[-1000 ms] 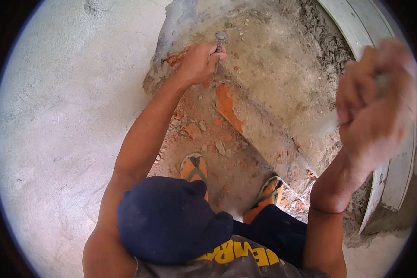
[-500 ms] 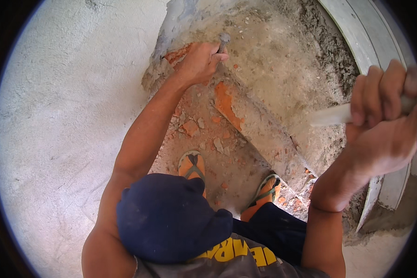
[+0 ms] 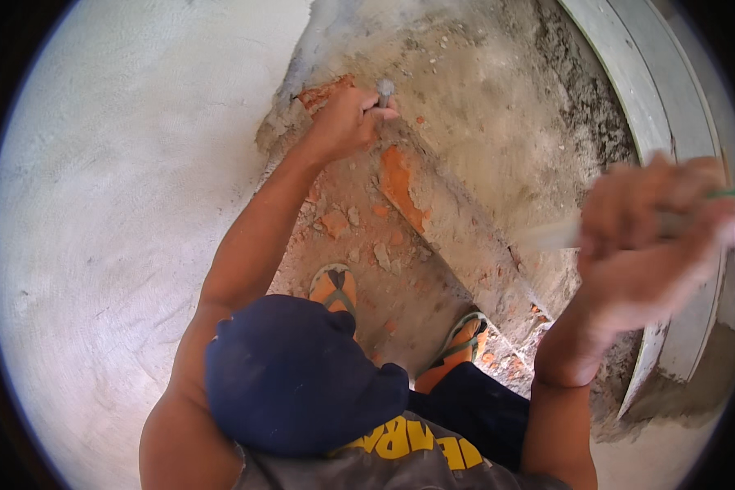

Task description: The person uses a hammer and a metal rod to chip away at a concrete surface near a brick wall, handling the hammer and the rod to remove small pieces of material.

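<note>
My left hand (image 3: 349,121) grips an upright grey metal chisel or rod (image 3: 385,91) at the broken edge of the wall's masonry, beside a patch of exposed orange brick (image 3: 320,91). At the right, my right hand (image 3: 653,219) is wrapped round a pale tool handle (image 3: 547,233), blurred by motion; the tool's head is out of clear sight. Below the chisel lies a chipped ledge with bare orange brick (image 3: 398,184) along it, crusted with grey mortar.
Pale plaster (image 3: 106,229) fills the left side. Curved-looking pale boards (image 3: 661,98) run along the right edge. Brick rubble (image 3: 335,222) lies on the dusty ground round my two sandalled feet (image 3: 332,286). My dark blue cap (image 3: 298,376) covers the lower middle of the view.
My right hand has moved downward with the handle, to lower in the view than a second ago. My left hand and the chisel have shifted slightly down, still together.
</note>
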A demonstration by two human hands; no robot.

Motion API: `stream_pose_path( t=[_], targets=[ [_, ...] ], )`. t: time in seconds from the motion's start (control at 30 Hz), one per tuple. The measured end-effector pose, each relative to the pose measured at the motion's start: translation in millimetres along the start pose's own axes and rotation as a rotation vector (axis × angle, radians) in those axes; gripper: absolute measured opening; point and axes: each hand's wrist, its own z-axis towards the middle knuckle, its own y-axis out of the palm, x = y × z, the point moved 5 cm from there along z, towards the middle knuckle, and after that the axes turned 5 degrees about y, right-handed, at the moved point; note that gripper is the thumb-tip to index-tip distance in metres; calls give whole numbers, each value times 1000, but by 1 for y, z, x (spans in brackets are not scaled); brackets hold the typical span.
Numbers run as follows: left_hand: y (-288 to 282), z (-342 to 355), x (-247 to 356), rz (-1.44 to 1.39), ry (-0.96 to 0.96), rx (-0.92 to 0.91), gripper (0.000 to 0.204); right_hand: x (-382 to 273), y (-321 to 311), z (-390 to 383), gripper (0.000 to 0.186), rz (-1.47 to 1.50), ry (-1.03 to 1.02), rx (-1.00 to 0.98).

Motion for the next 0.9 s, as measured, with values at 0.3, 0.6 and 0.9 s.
stream_pose_path(
  t=[0.3,0.6,0.9],
  targets=[
    [-11,-28,-2,-165,-63,49,14,20,34,-6,33,-801,156,-150],
    [-2,-27,-5,-162,-14,54,12,100,27,-31,30,-1017,259,-439],
    [-12,-18,6,-150,-44,20,19,-49,37,17,28,176,-94,-197]
  ],
)
